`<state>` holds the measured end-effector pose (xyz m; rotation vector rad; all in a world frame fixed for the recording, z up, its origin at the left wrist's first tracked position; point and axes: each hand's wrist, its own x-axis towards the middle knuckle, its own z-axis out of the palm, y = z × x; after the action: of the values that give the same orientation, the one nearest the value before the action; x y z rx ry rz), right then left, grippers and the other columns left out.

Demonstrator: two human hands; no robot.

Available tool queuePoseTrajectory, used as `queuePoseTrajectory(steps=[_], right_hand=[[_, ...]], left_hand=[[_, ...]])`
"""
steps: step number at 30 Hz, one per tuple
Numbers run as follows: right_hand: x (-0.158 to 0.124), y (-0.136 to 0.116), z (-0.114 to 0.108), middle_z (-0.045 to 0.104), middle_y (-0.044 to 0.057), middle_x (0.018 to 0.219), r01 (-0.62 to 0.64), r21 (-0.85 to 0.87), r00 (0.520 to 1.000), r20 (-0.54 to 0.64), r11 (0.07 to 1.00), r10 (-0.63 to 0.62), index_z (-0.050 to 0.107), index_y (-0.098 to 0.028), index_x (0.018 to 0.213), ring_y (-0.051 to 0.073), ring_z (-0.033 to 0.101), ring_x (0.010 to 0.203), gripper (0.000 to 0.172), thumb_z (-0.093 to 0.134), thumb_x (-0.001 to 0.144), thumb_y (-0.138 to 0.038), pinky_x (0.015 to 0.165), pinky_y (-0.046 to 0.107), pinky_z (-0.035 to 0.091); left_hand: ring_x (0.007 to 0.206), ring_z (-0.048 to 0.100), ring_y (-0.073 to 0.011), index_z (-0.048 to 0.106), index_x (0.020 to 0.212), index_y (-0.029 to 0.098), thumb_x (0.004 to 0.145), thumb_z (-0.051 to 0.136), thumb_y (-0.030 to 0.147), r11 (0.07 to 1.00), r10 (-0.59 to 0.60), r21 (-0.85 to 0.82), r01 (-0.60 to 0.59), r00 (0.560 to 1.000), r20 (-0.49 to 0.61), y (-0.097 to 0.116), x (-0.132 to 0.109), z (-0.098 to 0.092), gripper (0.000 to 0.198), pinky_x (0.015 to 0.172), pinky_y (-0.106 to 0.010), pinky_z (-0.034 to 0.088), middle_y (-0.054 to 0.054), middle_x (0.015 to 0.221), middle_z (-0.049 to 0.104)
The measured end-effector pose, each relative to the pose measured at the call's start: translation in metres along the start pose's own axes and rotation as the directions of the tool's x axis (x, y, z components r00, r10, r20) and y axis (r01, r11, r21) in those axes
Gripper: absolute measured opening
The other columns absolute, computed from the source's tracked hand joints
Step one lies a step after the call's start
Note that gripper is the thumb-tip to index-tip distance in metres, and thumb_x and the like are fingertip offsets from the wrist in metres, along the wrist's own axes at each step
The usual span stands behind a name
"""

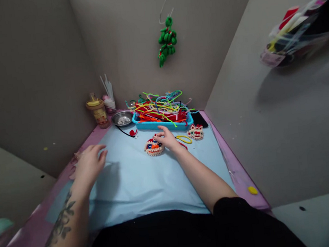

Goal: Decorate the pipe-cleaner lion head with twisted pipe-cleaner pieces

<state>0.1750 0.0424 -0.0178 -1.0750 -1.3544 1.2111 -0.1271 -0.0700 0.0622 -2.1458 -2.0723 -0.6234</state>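
Observation:
My right hand (167, 138) is at the upper right edge of a round cream, red, blue and orange fuzzy craft piece (154, 147), its fingers bent over the piece's top. Whether the fingertips pinch part of it is too small to tell. My left hand (90, 163) hovers over the left side of the blue cloth, fingers apart and holding nothing. Yellow-handled scissors or pliers (184, 139) lie just right of my right hand. Farther right sits a second cream and red piece (195, 132).
Behind the pieces, a blue tray (164, 126) overflows with colourful fuzzy stems. A metal bowl (123, 119), a lidded cup (100, 114) and a black flat object (199, 119) stand or lie near the back. Green decoration (167, 40) hangs above; a filled bag (294, 35) hangs right.

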Motion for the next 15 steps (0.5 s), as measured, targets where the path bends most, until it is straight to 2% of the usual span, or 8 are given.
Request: queuePoseTrajectory(steps=[3, 4, 7, 12, 14, 15], right_hand=[[0.0, -0.001, 0.001, 0.063, -0.003, 0.083, 0.01, 0.001, 1.0, 0.012, 1.0, -0.01, 0.043, -0.022, 0.127, 0.013, 0.063, 0.072, 0.069, 0.074, 0.065, -0.03, 0.069, 0.027, 0.051], [-0.001, -0.002, 0.001, 0.063, -0.003, 0.082, 0.008, 0.012, 1.0, 0.017, 1.0, -0.009, 0.043, -0.023, 0.127, 0.013, 0.063, 0.072, 0.069, 0.074, 0.065, -0.03, 0.069, 0.027, 0.051], [-0.002, -0.004, 0.003, 0.064, -0.003, 0.08, -0.001, 0.05, 1.0, 0.02, 0.999, 0.0, 0.045, -0.022, 0.127, 0.014, 0.064, 0.073, 0.067, 0.073, 0.066, -0.031, 0.069, 0.027, 0.05], [-0.002, -0.007, 0.003, 0.069, 0.003, 0.087, -0.029, 0.047, 0.999, -0.013, 0.998, 0.029, 0.049, -0.021, 0.124, 0.018, 0.066, 0.084, 0.053, 0.062, 0.077, -0.041, 0.074, 0.031, 0.051], [-0.001, -0.007, 0.003, 0.07, 0.004, 0.09, -0.022, 0.029, 0.999, -0.028, 0.999, 0.023, 0.051, -0.021, 0.122, 0.019, 0.066, 0.089, 0.049, 0.059, 0.079, -0.045, 0.078, 0.033, 0.051], [-0.001, -0.008, 0.002, 0.07, 0.005, 0.091, -0.015, 0.022, 0.999, -0.033, 1.0, 0.016, 0.052, -0.022, 0.121, 0.02, 0.065, 0.092, 0.049, 0.058, 0.08, -0.047, 0.08, 0.033, 0.05]], left_hand=[[0.093, 0.06, -0.0317, 0.06, 0.112, 0.014, 0.089, 0.039, 0.04, 0.951, -0.183, 0.256, 0.172, 0.983, 0.017, -0.027, -0.034, -0.014, 0.04, 0.08, -0.04, 0.046, -0.017, 0.105, 0.063], [0.09, 0.06, -0.0335, 0.059, 0.113, 0.013, 0.088, 0.039, 0.043, 0.917, -0.246, 0.323, 0.236, 0.969, -0.009, -0.033, -0.041, -0.015, 0.043, 0.075, -0.04, 0.046, -0.019, 0.103, 0.063], [0.088, 0.061, -0.0365, 0.057, 0.111, 0.011, 0.087, 0.038, 0.051, 0.849, -0.347, 0.42, 0.32, 0.938, -0.013, -0.047, -0.05, -0.014, 0.05, 0.067, -0.038, 0.045, -0.021, 0.099, 0.064], [0.091, 0.062, -0.0371, 0.056, 0.106, 0.012, 0.08, 0.048, 0.056, 0.868, -0.408, 0.367, 0.334, 0.901, 0.146, -0.066, -0.046, 0.001, 0.052, 0.068, -0.037, 0.044, -0.021, 0.101, 0.065], [0.089, 0.061, -0.038, 0.057, 0.094, 0.014, 0.077, 0.051, 0.053, 0.883, -0.419, 0.296, 0.364, 0.897, 0.144, -0.074, -0.046, 0.007, 0.043, 0.068, -0.038, 0.043, -0.019, 0.094, 0.064], [0.087, 0.061, -0.0383, 0.057, 0.087, 0.015, 0.075, 0.053, 0.05, 0.895, -0.424, 0.208, 0.394, 0.897, 0.126, -0.077, -0.046, 0.009, 0.037, 0.067, -0.039, 0.042, -0.018, 0.089, 0.064]])
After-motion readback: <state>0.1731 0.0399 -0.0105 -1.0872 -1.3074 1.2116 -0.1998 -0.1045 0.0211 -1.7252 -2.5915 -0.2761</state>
